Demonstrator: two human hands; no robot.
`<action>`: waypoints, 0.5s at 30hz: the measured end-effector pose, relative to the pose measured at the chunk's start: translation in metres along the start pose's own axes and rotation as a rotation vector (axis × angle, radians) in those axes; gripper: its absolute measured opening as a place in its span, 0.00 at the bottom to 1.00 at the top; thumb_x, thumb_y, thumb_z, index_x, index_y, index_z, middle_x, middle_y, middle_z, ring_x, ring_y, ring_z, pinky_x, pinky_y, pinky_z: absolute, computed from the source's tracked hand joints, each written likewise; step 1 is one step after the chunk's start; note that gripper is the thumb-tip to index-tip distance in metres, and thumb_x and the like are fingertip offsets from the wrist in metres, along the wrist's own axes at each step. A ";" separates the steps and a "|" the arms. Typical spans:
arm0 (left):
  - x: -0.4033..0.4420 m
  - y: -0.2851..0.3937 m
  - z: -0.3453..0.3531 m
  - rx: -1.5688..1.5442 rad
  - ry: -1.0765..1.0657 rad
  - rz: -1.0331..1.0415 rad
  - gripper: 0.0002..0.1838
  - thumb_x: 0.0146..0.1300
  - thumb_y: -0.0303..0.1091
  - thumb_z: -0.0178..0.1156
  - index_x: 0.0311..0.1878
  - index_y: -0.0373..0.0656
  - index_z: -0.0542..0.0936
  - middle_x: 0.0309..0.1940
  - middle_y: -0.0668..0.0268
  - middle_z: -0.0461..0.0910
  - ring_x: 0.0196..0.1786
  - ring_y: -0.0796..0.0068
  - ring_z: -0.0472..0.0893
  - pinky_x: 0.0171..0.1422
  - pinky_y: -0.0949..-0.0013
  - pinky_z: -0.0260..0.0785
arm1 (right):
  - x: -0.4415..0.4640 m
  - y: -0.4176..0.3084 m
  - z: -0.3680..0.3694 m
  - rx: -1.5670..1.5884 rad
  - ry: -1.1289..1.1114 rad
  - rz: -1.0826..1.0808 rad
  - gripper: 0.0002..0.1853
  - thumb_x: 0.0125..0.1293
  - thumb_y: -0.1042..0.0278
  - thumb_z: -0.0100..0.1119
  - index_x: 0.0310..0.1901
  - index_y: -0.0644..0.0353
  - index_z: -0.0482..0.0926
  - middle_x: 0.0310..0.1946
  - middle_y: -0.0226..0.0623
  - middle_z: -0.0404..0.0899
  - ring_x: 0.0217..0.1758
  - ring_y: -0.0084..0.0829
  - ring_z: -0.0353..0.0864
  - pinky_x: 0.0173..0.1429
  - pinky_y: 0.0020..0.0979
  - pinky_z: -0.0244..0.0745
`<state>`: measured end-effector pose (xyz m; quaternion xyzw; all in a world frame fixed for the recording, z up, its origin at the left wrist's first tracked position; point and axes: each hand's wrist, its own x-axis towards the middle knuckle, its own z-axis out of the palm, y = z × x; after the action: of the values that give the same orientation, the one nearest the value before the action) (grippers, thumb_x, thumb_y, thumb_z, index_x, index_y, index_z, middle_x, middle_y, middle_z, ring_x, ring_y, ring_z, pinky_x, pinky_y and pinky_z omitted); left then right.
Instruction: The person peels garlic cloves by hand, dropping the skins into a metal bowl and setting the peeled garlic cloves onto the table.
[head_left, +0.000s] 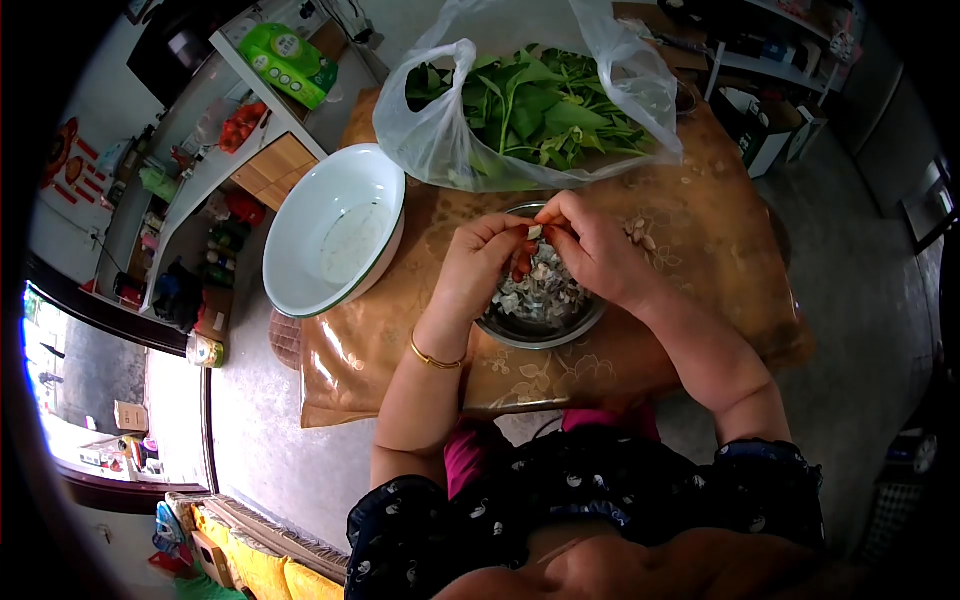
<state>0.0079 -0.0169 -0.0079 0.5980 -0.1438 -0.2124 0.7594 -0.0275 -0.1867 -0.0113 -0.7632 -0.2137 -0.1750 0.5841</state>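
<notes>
My left hand (pixel 483 258) and my right hand (pixel 593 245) meet over a metal bowl (pixel 540 343). Their fingertips pinch a small pale piece (pixel 535 232) between them; its kind is too small to make out. Inside the bowl lies a heap of greyish-white bits (pixel 545 290), partly hidden by my hands. A few small pale pieces (pixel 640 235) lie on the tabletop just beyond my right hand. Behind the bowl, an open clear plastic bag (pixel 430 150) holds green leafy vegetables (pixel 540 105).
A white enamel basin (pixel 285 255) with a little light residue stands left on the table (pixel 400 370), which has a shiny brown cover. Shelves with a green package (pixel 288 65) are at the upper left. At the upper right, boxes (pixel 765 130) sit near a rack.
</notes>
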 end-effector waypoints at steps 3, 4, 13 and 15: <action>-0.002 0.003 0.004 -0.031 0.004 -0.012 0.08 0.65 0.26 0.49 0.42 0.33 0.76 0.25 0.65 0.77 0.23 0.79 0.73 0.28 0.78 0.66 | 0.000 -0.002 -0.003 -0.037 -0.019 0.010 0.03 0.62 0.81 0.49 0.38 0.67 0.68 0.29 0.45 0.76 0.30 0.36 0.76 0.34 0.32 0.70; -0.003 0.004 0.005 -0.041 0.008 -0.015 0.08 0.65 0.26 0.50 0.42 0.33 0.76 0.24 0.65 0.77 0.24 0.79 0.73 0.28 0.78 0.65 | 0.000 -0.002 -0.003 -0.048 -0.015 0.007 0.03 0.62 0.81 0.49 0.37 0.67 0.69 0.28 0.45 0.76 0.30 0.36 0.77 0.34 0.31 0.70; 0.000 0.003 0.004 -0.139 0.034 0.027 0.07 0.63 0.25 0.55 0.42 0.32 0.77 0.28 0.63 0.79 0.25 0.78 0.75 0.28 0.77 0.68 | -0.003 -0.005 -0.002 -0.085 -0.002 0.033 0.04 0.61 0.81 0.50 0.38 0.67 0.70 0.28 0.44 0.76 0.30 0.34 0.76 0.34 0.29 0.70; 0.000 0.004 0.006 -0.114 0.033 0.043 0.08 0.63 0.25 0.56 0.43 0.32 0.77 0.28 0.62 0.80 0.25 0.78 0.76 0.29 0.77 0.69 | -0.003 -0.005 -0.001 -0.110 0.009 0.011 0.04 0.60 0.81 0.51 0.37 0.68 0.70 0.28 0.48 0.76 0.30 0.40 0.77 0.33 0.32 0.71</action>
<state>0.0061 -0.0209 -0.0029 0.5539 -0.1317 -0.1937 0.7990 -0.0325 -0.1871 -0.0084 -0.7945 -0.1971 -0.1867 0.5432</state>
